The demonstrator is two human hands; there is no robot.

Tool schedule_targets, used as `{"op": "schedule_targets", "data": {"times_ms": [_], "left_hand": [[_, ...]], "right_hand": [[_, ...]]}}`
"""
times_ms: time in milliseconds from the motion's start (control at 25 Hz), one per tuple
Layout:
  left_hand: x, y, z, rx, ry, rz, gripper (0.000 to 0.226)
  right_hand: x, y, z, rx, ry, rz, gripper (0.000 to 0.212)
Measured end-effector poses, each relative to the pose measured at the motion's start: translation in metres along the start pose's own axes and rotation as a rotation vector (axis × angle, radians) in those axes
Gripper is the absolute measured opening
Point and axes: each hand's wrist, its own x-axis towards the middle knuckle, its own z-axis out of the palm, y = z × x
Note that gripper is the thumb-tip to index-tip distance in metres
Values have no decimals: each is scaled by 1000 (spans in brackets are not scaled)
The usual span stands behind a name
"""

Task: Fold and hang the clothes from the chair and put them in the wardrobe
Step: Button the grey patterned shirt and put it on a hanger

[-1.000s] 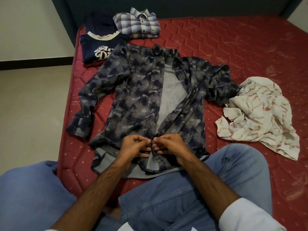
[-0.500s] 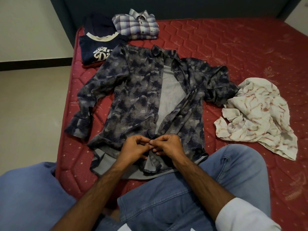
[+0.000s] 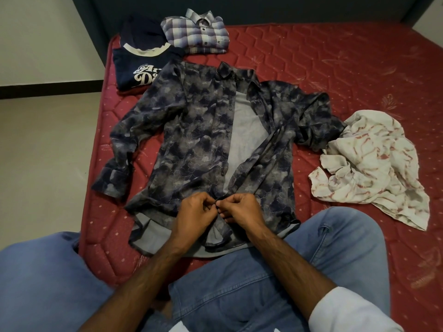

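A dark blue-grey patterned shirt [image 3: 196, 140] lies spread face up on the red mattress [image 3: 311, 63], its front open above the hem so the grey lining shows. My left hand [image 3: 195, 214] and my right hand [image 3: 242, 210] meet at the shirt's lower placket, each pinching one front edge at a button. A crumpled white cloth with red marks [image 3: 374, 168] lies to the right. A folded navy printed T-shirt [image 3: 141, 65] and a folded plaid shirt [image 3: 199, 34] sit at the far left corner.
My knees in blue jeans [image 3: 263, 283] rest on the mattress's near edge. Pale floor [image 3: 43, 152] lies left of the mattress, with a dark headboard [image 3: 263, 8] at the back. No chair or wardrobe is in view.
Both hands stay pinched together at the shirt's lower placket, with only small finger shifts. The shirt has not moved on the mattress.
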Motion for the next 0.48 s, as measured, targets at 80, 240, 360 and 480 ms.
{"op": "schedule_targets", "data": {"times_ms": [80,240,360,480], "left_hand": [[2,-3,2,78,13,61,7],[3,-1,2,98,-4,-6,10],[16,2,-8,-109,-153,-260,9],[27,1,-19,-386,-260,-463,7]], "right_hand": [[0,0,0,-15,8,-5,13],[1,2,0,-136,5,-43,12],[1,1,-1,-208,-4,-81,7],[-1,-2,-1,-248,-18,-160,7]]}}
